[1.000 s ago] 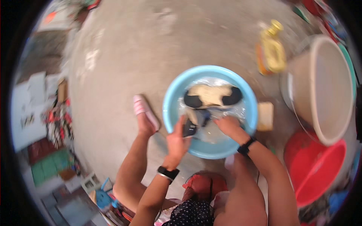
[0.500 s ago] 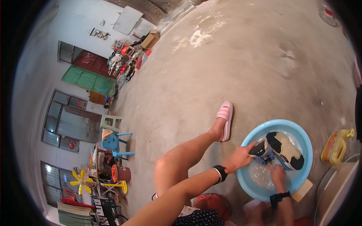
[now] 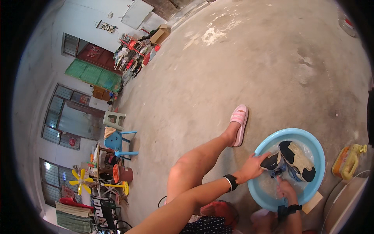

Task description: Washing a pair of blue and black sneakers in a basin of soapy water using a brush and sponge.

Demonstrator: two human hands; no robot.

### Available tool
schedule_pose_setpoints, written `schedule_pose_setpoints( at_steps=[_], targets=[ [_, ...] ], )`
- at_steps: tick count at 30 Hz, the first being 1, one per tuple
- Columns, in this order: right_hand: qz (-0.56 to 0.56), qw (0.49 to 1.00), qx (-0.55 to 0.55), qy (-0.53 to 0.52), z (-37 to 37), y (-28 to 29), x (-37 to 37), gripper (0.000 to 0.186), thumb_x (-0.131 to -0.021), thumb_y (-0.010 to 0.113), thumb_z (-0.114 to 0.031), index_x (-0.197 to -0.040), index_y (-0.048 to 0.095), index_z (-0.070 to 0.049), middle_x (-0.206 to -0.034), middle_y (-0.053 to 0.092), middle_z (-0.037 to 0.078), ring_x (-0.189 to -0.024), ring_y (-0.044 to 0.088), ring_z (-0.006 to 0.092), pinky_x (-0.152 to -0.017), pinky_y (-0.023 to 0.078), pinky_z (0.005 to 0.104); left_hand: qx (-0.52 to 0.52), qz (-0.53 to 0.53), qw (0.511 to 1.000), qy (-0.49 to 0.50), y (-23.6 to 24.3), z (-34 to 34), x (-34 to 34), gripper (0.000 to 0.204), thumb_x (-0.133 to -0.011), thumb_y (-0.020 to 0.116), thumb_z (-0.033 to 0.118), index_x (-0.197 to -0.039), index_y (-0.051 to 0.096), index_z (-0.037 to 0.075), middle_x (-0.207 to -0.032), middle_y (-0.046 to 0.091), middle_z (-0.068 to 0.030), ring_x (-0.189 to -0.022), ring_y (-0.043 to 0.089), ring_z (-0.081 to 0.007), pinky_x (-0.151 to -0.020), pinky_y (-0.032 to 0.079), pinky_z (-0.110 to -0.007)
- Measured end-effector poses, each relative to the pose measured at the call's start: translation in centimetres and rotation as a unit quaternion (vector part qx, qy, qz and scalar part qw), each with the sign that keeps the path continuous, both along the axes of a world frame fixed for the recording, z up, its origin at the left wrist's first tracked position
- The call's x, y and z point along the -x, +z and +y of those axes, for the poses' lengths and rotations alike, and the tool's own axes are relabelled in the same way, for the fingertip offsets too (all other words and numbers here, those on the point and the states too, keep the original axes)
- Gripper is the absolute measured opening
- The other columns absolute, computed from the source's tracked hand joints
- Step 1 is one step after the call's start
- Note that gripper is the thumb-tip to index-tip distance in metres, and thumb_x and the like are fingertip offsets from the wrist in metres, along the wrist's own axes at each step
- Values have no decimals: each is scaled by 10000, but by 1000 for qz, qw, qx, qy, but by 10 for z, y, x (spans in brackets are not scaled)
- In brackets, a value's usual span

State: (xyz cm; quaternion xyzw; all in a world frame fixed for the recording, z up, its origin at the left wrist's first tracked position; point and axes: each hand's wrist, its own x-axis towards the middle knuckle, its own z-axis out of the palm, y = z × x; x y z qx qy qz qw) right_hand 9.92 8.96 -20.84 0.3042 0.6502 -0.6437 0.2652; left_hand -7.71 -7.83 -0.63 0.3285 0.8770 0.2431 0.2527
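My left hand (image 3: 251, 167) grips a dark, beige-toed shoe (image 3: 271, 161) over the left side of a light blue basin (image 3: 319, 146) of water. Just below that shoe, my right hand (image 3: 286, 190) is closed on a slim brush-like tool (image 3: 279, 180), its head touching the shoe and partly hidden. A second shoe (image 3: 296, 160), beige with black ends, lies at the right of the basin. A pale block (image 3: 313, 201) lies on the floor against the basin's lower right.
A yellow jug (image 3: 343, 167) and a large pale bucket (image 3: 348, 199) stand right of the basin. My slippered foot (image 3: 239, 121) is left of it. Along the far left wall are a blue chair (image 3: 113, 140), stool (image 3: 113, 120), yellow fan (image 3: 81, 181) and piled clutter (image 3: 130, 54).
Since one second ago the view has swung leftward, placing the basin lower right. Both hands stay at the shoe; the right hand has shifted slightly within the basin.
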Motion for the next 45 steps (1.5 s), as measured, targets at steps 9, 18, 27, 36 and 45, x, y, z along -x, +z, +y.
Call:
schedule_pose_setpoints(
  at_steps=[9, 18, 27, 36, 45],
  targets=[
    [4, 986, -164, 25, 5, -7, -25, 514, -896, 493, -524, -676, 495, -59, -531, 511, 112, -428, 515, 241, -404, 385, 364, -34, 30, 999, -6, -12, 0, 5, 598, -738, 606, 95, -1303, 418, 147, -1011, 653, -147, -988, 598, -326, -929, 331, -483],
    [26, 805, -566, 177, 10, 66, -11, 384, -895, 515, -410, -810, 590, -42, -756, 648, 199, -684, 642, 352, -584, 499, 433, -8, 21, 1000, -7, -7, 4, -17, 596, -738, 578, 85, -1311, 418, 116, -1106, 625, -137, -1076, 572, -304, -1043, 233, -548],
    [94, 960, -251, 83, -7, 16, -24, 342, -939, 408, -311, -739, 519, -56, -657, 514, 132, -577, 492, 280, -498, 380, 405, -7, 11, 997, -72, -7, 17, -18, 587, -708, 620, 69, -1272, 463, 101, -1200, 588, -123, -1097, 562, -285, -1052, 246, -486],
    [-163, 957, 241, 2, -2, 93, 1, 645, -855, 452, -661, -542, 428, -98, -534, 458, 51, -390, 432, 160, -358, 310, 322, -2, 39, 999, -19, -2, 9, 7, 447, -785, 610, 107, -1227, 545, 129, -1147, 609, -156, -1067, 570, -333, -1003, 346, -473],
    [47, 909, -406, 86, 14, 95, -1, 534, -858, 515, -508, -742, 676, -12, -691, 649, 174, -652, 658, 304, -599, 508, 406, -23, -40, 999, 24, -25, 10, 12, 454, -783, 606, 90, -1232, 540, 81, -1113, 623, -164, -1031, 585, -329, -959, 366, -442]
  ],
)
